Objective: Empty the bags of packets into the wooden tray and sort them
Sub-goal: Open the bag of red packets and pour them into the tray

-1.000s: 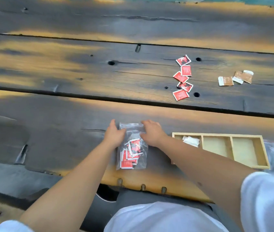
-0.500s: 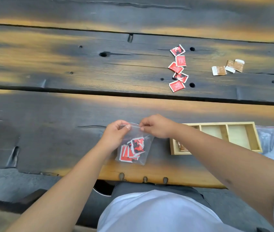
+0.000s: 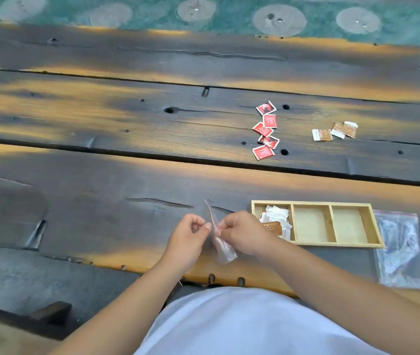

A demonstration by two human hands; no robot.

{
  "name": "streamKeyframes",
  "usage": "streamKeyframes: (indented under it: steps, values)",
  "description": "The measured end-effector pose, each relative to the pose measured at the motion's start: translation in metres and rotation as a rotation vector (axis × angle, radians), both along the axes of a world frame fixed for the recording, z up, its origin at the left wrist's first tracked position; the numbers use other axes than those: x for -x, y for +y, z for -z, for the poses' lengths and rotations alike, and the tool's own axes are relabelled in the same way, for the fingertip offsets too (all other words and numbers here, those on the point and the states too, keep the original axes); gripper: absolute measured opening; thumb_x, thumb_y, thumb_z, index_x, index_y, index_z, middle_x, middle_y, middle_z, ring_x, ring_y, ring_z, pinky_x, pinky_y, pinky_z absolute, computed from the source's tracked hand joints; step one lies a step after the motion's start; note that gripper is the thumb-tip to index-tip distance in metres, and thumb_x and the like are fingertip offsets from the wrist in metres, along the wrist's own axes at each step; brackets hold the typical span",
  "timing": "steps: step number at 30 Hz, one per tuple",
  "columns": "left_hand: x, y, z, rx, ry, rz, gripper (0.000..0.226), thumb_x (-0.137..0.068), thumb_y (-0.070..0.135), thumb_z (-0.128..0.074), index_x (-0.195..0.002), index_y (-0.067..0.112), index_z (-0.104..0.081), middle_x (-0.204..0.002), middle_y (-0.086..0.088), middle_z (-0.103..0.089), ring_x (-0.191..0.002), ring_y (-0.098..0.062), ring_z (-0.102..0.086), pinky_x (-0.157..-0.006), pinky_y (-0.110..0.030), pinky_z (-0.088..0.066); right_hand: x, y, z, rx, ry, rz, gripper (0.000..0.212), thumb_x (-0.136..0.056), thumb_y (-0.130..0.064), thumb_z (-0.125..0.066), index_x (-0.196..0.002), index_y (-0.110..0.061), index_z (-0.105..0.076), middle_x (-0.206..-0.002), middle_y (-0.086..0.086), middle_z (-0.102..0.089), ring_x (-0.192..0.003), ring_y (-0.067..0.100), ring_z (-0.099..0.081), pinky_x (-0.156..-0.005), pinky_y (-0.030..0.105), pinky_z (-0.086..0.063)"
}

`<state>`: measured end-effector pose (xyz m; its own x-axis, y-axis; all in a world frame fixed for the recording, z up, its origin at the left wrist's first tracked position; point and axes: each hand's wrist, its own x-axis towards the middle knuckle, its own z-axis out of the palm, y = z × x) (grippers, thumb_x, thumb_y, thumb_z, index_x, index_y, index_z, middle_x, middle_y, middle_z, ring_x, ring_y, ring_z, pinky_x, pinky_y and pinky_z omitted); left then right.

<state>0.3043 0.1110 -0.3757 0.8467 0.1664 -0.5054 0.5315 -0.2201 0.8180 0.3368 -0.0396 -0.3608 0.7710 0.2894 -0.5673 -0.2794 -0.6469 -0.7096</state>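
1. The left hand is curled, thumb and forefinger pinched on the top edge of a clear bag.
2. The right hand pinches the same top edge from the other side, fingers closed tight.
3. The bag hangs between the hands, seen edge-on and blurred; its long axis runs from the mouth at the top down toward the person, tilted to the right.
4. The tray lies just right of the right hand, long side across the table; its left compartment holds white and brown packets.
5. Red packets and brown packets lie well beyond.
6. A second bag lies flat at the tray's right end.
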Motion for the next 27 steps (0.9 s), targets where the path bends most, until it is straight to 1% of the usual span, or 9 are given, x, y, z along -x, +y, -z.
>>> streamKeyframes:
  steps: [3, 6, 10, 12, 14, 17, 19, 23, 27]
  values:
    - [0.006, -0.009, -0.011, 0.019, 0.099, 0.089, 0.017, -0.093, 0.019, -0.059, -0.077, 0.015, -0.056, -0.073, -0.001, -0.063, -0.067, -0.014, -0.057, -0.062, -0.026, -0.043, 0.008, 0.000, 0.000, -0.011, -0.030, 0.047, 0.019, -0.087, -0.020, -0.066, -0.069, -0.019, -0.071, -0.065, 0.001, -0.065, -0.058, 0.011, -0.053, -0.057, 0.024, -0.041]
    - [0.007, -0.012, -0.015, 0.055, 0.145, 0.048, 0.022, -0.093, 0.027, -0.060, -0.075, 0.016, -0.056, -0.070, -0.001, -0.064, -0.065, -0.012, -0.057, -0.062, -0.028, -0.045, 0.013, 0.003, -0.004, 0.052, -0.091, 0.006, 0.028, -0.087, -0.019, -0.063, -0.060, -0.024, -0.062, -0.056, -0.008, -0.053, -0.053, 0.004, -0.046, -0.051, 0.022, -0.036]
    - [0.004, -0.011, -0.020, 0.050, 0.143, 0.059, 0.026, -0.091, 0.027, -0.061, -0.067, 0.019, -0.054, -0.067, 0.000, -0.063, -0.064, -0.012, -0.056, -0.062, -0.027, -0.044, 0.014, 0.003, -0.005, 0.110, -0.126, -0.027, 0.035, -0.084, -0.025, -0.062, -0.051, -0.023, -0.052, -0.053, -0.006, -0.052, -0.055, 0.009, -0.049, -0.058, 0.028, -0.042]
    - [0.001, -0.012, -0.023, 0.033, 0.140, 0.073, 0.025, -0.092, 0.020, -0.059, -0.067, 0.016, -0.055, -0.063, 0.000, -0.059, -0.061, -0.011, -0.054, -0.057, -0.025, -0.041, 0.014, 0.005, -0.006, 0.129, -0.128, -0.023, 0.034, -0.082, -0.031, -0.064, -0.052, -0.021, -0.051, -0.055, -0.005, -0.054, -0.060, 0.014, -0.052, -0.061, 0.030, -0.045]
    - [-0.002, -0.012, -0.024, 0.050, 0.154, 0.047, 0.023, -0.091, 0.012, -0.056, -0.069, 0.014, -0.058, -0.058, 0.001, -0.056, -0.058, -0.011, -0.052, -0.052, -0.022, -0.038, 0.015, 0.006, -0.007, 0.111, -0.127, 0.009, 0.032, -0.079, -0.035, -0.069, -0.055, -0.020, -0.053, -0.059, -0.004, -0.058, -0.063, 0.014, -0.053, -0.060, 0.030, -0.041]
    - [-0.006, -0.009, -0.027, 0.072, 0.148, 0.045, 0.028, -0.091, 0.007, -0.053, -0.065, 0.014, -0.061, -0.059, -0.001, -0.060, -0.058, -0.012, -0.054, -0.044, -0.016, -0.035, 0.014, 0.007, -0.008, 0.031, -0.096, 0.054, 0.020, -0.084, -0.026, -0.066, -0.065, -0.020, -0.062, -0.068, -0.002, -0.066, -0.067, 0.012, -0.058, -0.066, 0.029, -0.048]
    - [-0.009, -0.008, -0.028, 0.072, 0.140, 0.068, 0.029, -0.090, 0.005, -0.052, -0.065, 0.014, -0.064, -0.064, -0.005, -0.064, -0.061, -0.012, -0.058, -0.043, -0.012, -0.035, 0.012, 0.007, -0.008, 0.012, -0.081, 0.090, 0.021, -0.084, -0.018, -0.061, -0.064, -0.022, -0.064, -0.068, -0.001, -0.069, -0.068, 0.013, -0.062, -0.072, 0.031, -0.054]
    - [-0.014, -0.006, -0.028, 0.098, 0.170, 0.086, 0.031, -0.086, -0.002, -0.050, -0.063, 0.012, -0.065, -0.055, 0.001, -0.062, -0.057, -0.009, -0.058, -0.044, -0.014, -0.033, 0.007, 0.008, -0.004, 0.071, -0.117, 0.111, 0.023, -0.082, -0.021, -0.062, -0.059, -0.026, -0.061, -0.072, -0.001, -0.069, -0.072, 0.013, -0.062, -0.068, 0.026, -0.049]
    - [-0.019, -0.004, -0.029, 0.089, 0.167, 0.134, 0.026, -0.085, -0.002, -0.055, -0.065, 0.010, -0.066, -0.055, -0.001, -0.062, -0.052, -0.008, -0.053, -0.043, -0.013, -0.035, 0.001, 0.006, 0.001, 0.039, -0.062, 0.105, 0.026, -0.084, -0.016, -0.060, -0.059, -0.024, -0.062, -0.070, 0.005, -0.074, -0.070, 0.016, -0.067, -0.072, 0.030, -0.054]
